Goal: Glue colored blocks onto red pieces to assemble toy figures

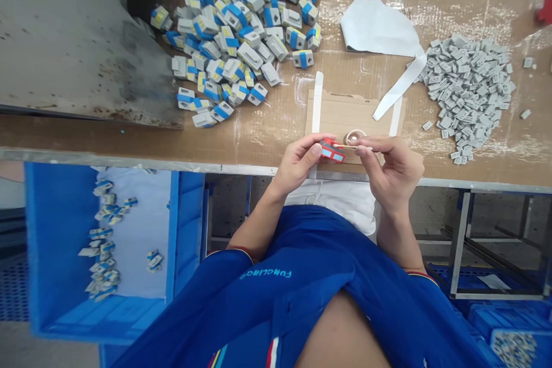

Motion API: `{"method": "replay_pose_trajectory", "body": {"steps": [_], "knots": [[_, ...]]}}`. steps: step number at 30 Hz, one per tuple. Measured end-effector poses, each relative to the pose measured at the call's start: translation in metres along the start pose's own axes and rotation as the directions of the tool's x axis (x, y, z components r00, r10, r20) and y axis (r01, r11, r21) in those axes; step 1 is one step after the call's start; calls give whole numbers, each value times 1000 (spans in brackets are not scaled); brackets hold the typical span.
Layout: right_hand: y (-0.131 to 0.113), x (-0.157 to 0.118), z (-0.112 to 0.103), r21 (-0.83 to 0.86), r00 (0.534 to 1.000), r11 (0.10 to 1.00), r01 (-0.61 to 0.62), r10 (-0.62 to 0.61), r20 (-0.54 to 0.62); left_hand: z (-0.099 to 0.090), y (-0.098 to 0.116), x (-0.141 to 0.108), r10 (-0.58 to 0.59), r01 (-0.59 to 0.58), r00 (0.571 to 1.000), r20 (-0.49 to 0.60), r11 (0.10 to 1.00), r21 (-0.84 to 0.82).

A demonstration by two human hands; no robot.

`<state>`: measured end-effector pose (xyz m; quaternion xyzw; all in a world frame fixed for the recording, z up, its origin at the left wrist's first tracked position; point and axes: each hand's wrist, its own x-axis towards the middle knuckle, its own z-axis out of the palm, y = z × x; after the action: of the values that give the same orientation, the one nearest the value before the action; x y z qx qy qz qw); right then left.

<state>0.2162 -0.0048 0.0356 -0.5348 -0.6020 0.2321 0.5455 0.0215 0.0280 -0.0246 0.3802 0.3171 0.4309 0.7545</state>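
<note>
My left hand (302, 162) pinches a small red toy vehicle (332, 151) with pale blue windows and a grey top, held over the front edge of the table. Between the thumb and fingers of my right hand (390, 168) is a thin cotton swab (347, 146), its tip at the toy's upper side. Just behind my right fingertips sits a small round dish (354, 135) with a pale rim; its contents are too small to make out. Under it lies a cardboard sheet (340, 104) held by white tape strips (318, 104).
Grey, blue and yellow toy pieces (241, 29) are heaped at the back left beside a metal chute (86, 40). White cloth (379, 26) and a pile of small grey parts (470, 86) lie to the right. A blue crate (172, 230) with more pieces stands below left.
</note>
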Motion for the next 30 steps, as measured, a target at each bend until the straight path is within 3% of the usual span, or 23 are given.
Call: {"method": "replay_pose_trajectory", "body": {"steps": [8,15,18,24,30], "knots": [[-5,4,-6,-144,993,983,117,-112,40,-1,-5,0,53,-53,999,6,996,68],[-6,6,3,-72,983,982,173,-168,75,-2,-7,-1,112,-106,993,-27,979,173],[-5,5,2,-63,988,988,140,-136,69,-2,-5,-1,91,-85,995,-34,986,141],[10,-2,-11,-52,991,997,57,-63,-117,4,4,0,-1,1,1000,-5,999,-45],[25,-1,-12,-206,999,978,43,-46,-11,7,7,1,-6,5,1000,-5,995,-103]]}}
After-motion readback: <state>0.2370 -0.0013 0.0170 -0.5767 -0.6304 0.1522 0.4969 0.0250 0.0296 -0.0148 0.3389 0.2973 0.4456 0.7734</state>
